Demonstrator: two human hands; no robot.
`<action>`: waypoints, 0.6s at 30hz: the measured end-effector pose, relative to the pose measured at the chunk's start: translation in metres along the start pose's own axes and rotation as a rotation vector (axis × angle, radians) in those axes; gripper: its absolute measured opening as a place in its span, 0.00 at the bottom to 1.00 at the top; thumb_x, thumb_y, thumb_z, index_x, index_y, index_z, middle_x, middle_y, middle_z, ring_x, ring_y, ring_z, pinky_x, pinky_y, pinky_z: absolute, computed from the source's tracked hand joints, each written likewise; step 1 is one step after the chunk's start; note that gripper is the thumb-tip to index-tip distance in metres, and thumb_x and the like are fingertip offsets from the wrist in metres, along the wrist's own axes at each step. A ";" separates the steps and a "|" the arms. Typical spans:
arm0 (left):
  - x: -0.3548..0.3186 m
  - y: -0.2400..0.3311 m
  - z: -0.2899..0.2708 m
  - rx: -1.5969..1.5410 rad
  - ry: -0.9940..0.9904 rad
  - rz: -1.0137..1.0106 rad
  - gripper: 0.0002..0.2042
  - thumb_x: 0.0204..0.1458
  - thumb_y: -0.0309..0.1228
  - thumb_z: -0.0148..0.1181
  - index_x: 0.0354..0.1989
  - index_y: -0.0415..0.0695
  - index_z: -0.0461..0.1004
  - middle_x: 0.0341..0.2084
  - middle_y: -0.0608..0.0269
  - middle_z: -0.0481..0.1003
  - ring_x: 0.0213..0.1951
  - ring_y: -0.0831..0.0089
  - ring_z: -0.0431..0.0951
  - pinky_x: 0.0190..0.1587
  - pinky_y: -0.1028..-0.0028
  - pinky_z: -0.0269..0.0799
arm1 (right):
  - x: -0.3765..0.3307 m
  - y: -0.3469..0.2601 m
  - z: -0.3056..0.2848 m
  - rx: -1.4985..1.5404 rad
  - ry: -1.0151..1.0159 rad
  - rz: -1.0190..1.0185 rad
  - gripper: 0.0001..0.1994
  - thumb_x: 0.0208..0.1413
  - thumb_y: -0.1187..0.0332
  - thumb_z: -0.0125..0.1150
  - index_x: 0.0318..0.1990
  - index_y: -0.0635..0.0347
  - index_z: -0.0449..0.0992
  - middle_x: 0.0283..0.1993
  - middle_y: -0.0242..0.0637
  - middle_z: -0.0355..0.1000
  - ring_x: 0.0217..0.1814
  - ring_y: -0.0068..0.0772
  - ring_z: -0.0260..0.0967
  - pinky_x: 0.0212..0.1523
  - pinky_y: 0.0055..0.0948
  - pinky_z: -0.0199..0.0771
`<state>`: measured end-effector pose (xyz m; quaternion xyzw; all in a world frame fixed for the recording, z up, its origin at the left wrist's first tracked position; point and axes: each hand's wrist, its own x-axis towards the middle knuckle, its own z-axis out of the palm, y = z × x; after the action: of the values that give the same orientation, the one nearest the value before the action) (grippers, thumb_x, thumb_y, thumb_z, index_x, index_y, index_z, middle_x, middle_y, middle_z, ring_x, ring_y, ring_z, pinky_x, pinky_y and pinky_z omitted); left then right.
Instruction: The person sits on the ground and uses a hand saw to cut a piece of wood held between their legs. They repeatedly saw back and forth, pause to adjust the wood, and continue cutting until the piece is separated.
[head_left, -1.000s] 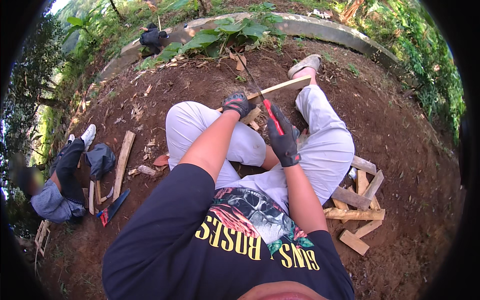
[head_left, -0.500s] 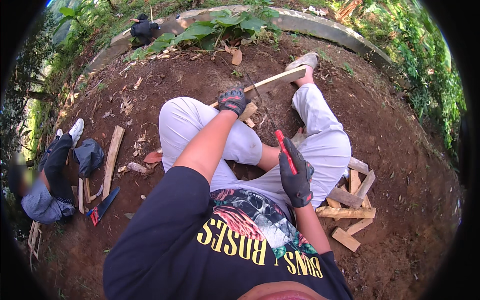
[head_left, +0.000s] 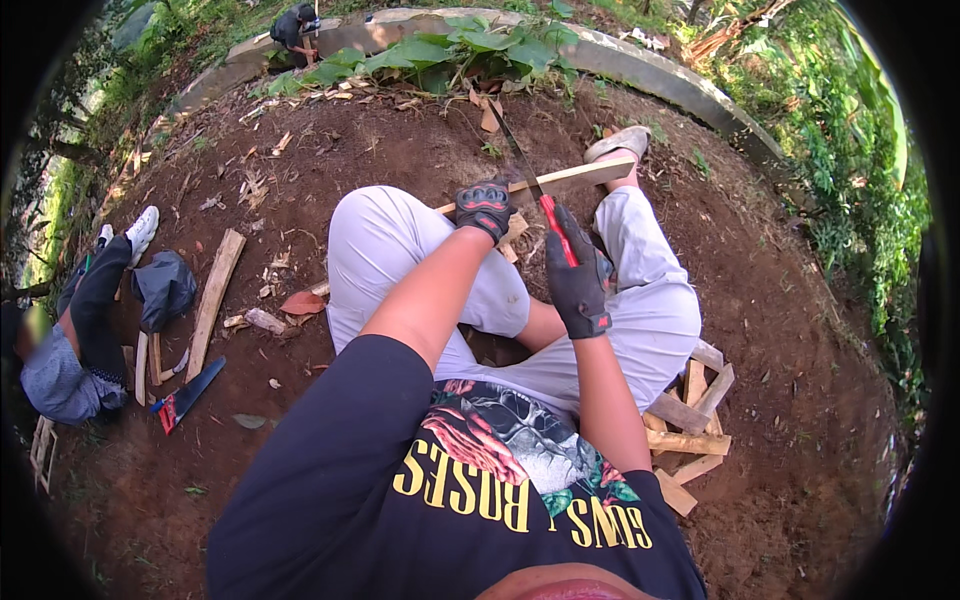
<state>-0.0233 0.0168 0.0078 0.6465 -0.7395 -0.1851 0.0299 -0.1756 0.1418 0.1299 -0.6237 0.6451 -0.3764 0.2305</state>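
My right hand (head_left: 577, 275), in a black glove, is closed round the red handle of a hand saw (head_left: 516, 150). The saw's dark, narrow blade points away from me and crosses a long wooden board (head_left: 588, 175). My left hand (head_left: 485, 207), in a black glove with red marks, is closed on the board, left of the blade. The board's right end lies by my shod foot (head_left: 622, 145). Just under the left hand a short wood block (head_left: 514, 228) shows in part. Whether the teeth have cut into the board I cannot tell.
Cut wood pieces (head_left: 690, 443) are heaped by my right knee. To the left lie a plank (head_left: 214, 300) and another saw (head_left: 200, 390), near a seated person (head_left: 75, 370). A second person (head_left: 295, 35) crouches by the low concrete wall (head_left: 640, 70) behind leafy plants (head_left: 440, 55).
My right hand has pushed the saw forward, away from me, so its handle is now close to the board. The left hand stays on the board. The far person has raised their body somewhat.
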 end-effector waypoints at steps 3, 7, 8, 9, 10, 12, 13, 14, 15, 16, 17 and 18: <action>0.002 0.002 0.002 0.007 -0.047 -0.027 0.23 0.58 0.51 0.70 0.55 0.50 0.79 0.48 0.56 0.85 0.53 0.53 0.86 0.54 0.51 0.78 | -0.046 -0.017 -0.045 -0.146 -0.031 0.030 0.20 0.69 0.72 0.60 0.67 0.58 0.79 0.61 0.51 0.82 0.65 0.46 0.81 0.62 0.37 0.79; -0.003 0.003 0.005 0.030 -0.003 0.007 0.22 0.59 0.49 0.70 0.55 0.50 0.78 0.47 0.57 0.85 0.52 0.55 0.86 0.53 0.49 0.77 | -0.093 -0.037 -0.077 -0.124 -0.058 0.080 0.21 0.70 0.67 0.59 0.69 0.55 0.77 0.60 0.52 0.82 0.61 0.54 0.81 0.59 0.46 0.81; -0.004 0.003 0.005 0.025 -0.013 0.005 0.23 0.59 0.49 0.70 0.56 0.49 0.78 0.47 0.57 0.85 0.52 0.55 0.86 0.54 0.49 0.77 | -0.093 -0.039 -0.075 -0.114 -0.064 0.079 0.21 0.70 0.67 0.59 0.69 0.56 0.77 0.61 0.52 0.81 0.63 0.54 0.81 0.60 0.46 0.81; -0.007 0.001 0.006 0.019 -0.023 0.001 0.23 0.59 0.49 0.70 0.56 0.49 0.78 0.47 0.57 0.85 0.52 0.55 0.86 0.54 0.50 0.77 | -0.093 -0.039 -0.073 -0.104 -0.070 0.078 0.21 0.70 0.67 0.59 0.69 0.56 0.77 0.61 0.53 0.81 0.64 0.54 0.80 0.61 0.45 0.80; -0.006 0.003 0.001 0.014 -0.025 0.006 0.23 0.59 0.49 0.70 0.56 0.49 0.78 0.47 0.57 0.85 0.52 0.55 0.86 0.54 0.50 0.77 | -0.084 -0.036 -0.065 -0.103 -0.066 0.056 0.21 0.70 0.67 0.59 0.69 0.57 0.77 0.62 0.53 0.80 0.64 0.54 0.80 0.61 0.45 0.80; -0.007 0.005 -0.001 0.001 -0.047 -0.002 0.23 0.59 0.47 0.71 0.57 0.48 0.77 0.48 0.56 0.85 0.53 0.55 0.86 0.56 0.51 0.77 | -0.047 -0.021 -0.032 -0.095 -0.059 0.010 0.21 0.70 0.67 0.59 0.69 0.58 0.77 0.63 0.53 0.80 0.65 0.55 0.79 0.61 0.45 0.79; -0.005 0.007 -0.004 -0.004 -0.059 -0.003 0.23 0.58 0.47 0.71 0.57 0.48 0.77 0.48 0.56 0.85 0.53 0.55 0.86 0.56 0.51 0.76 | -0.025 -0.011 -0.015 -0.107 -0.065 -0.004 0.22 0.70 0.67 0.59 0.69 0.57 0.76 0.63 0.53 0.79 0.64 0.56 0.79 0.61 0.46 0.79; -0.003 0.006 -0.007 -0.002 -0.073 -0.010 0.23 0.58 0.46 0.71 0.57 0.48 0.77 0.49 0.56 0.85 0.53 0.55 0.86 0.56 0.52 0.76 | -0.005 -0.001 0.003 -0.111 -0.075 -0.017 0.22 0.69 0.66 0.59 0.69 0.57 0.76 0.63 0.53 0.79 0.63 0.56 0.79 0.61 0.46 0.79; -0.002 0.010 -0.011 -0.006 -0.079 0.013 0.23 0.58 0.47 0.71 0.57 0.48 0.77 0.49 0.56 0.85 0.53 0.55 0.86 0.56 0.52 0.77 | 0.009 0.002 0.010 -0.107 -0.068 -0.006 0.22 0.69 0.66 0.59 0.69 0.57 0.76 0.63 0.53 0.79 0.62 0.57 0.79 0.61 0.47 0.79; 0.001 0.006 -0.009 -0.010 -0.062 -0.011 0.23 0.58 0.47 0.71 0.57 0.48 0.77 0.49 0.56 0.85 0.53 0.55 0.86 0.56 0.51 0.77 | 0.023 0.003 0.020 -0.095 -0.077 -0.007 0.23 0.69 0.66 0.59 0.70 0.57 0.75 0.63 0.54 0.79 0.62 0.57 0.79 0.61 0.48 0.79; 0.006 0.003 -0.007 -0.013 -0.046 -0.033 0.23 0.58 0.48 0.71 0.57 0.48 0.77 0.49 0.56 0.85 0.53 0.54 0.86 0.55 0.51 0.77 | 0.030 0.004 0.024 -0.084 -0.083 -0.007 0.23 0.69 0.65 0.59 0.70 0.57 0.75 0.63 0.54 0.79 0.62 0.58 0.79 0.61 0.48 0.79; 0.011 0.001 -0.006 -0.017 -0.029 -0.052 0.24 0.58 0.48 0.71 0.56 0.48 0.77 0.49 0.56 0.85 0.53 0.54 0.86 0.55 0.51 0.77 | 0.029 0.005 0.025 -0.081 -0.045 -0.040 0.22 0.69 0.66 0.60 0.69 0.57 0.76 0.62 0.54 0.79 0.61 0.55 0.80 0.61 0.46 0.80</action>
<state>-0.0243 0.0053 0.0117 0.6622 -0.7214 -0.2016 0.0199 -0.1627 0.1081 0.1160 -0.6537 0.6420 -0.3401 0.2119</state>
